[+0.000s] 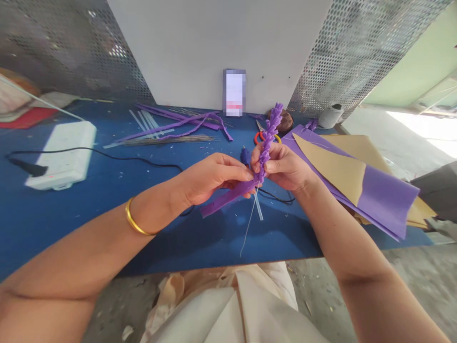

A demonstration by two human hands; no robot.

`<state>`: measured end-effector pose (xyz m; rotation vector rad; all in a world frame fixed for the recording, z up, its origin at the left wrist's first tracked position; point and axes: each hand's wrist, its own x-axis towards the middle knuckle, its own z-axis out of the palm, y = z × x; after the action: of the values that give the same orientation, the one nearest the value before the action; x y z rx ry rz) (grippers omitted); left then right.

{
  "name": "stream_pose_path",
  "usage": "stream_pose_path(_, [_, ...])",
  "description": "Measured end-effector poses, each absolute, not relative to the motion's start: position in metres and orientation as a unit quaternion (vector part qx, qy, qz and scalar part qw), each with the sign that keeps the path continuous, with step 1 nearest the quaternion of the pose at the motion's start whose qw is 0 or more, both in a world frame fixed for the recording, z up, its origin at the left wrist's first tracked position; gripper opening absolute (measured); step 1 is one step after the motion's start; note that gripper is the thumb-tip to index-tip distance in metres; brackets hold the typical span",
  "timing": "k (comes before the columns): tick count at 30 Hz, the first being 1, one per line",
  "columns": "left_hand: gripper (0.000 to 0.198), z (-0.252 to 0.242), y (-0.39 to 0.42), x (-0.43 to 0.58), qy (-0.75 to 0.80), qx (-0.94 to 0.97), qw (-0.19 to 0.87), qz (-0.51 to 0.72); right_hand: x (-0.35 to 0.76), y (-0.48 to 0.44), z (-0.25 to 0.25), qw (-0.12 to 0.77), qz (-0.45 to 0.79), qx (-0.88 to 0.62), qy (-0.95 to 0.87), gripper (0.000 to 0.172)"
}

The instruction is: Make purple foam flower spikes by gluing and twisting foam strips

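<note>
Gripping purple flower spike, tip up-right, left hand, right hand both closed

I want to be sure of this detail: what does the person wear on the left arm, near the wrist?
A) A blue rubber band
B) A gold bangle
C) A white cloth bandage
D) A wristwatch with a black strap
B. A gold bangle circles the arm just behind the left hand.

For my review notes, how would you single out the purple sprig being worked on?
On the blue workbench, find the left hand and right hand at the centre. Between them rises a knobbly purple sprig, unlike the flat purple strips lying behind it.
</note>
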<state>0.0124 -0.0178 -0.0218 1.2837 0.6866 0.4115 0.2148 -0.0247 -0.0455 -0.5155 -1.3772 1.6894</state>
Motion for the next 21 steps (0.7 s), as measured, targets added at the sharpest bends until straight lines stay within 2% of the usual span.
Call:
stream_pose_path(5, [0.012,-0.023,-0.018,0.012,0.311,0.598,0.716,0.182,0.216,-0.027,-0.043,0.408,0.675,-0.230,-0.570,0.025])
stream_pose_path(16, [0.012,-0.024,-0.022,0.016,0.353,0.618,0.671,0.206,0.212,-0.032,-0.037,0.414,0.594,-0.286,-0.627,0.015])
stream_pose_path(21, [0.013,-0.025,-0.020,0.016,0.366,0.617,0.663,0.212,0.209,-0.033,-0.035,0.422,0.569,-0.329,-0.625,0.019])
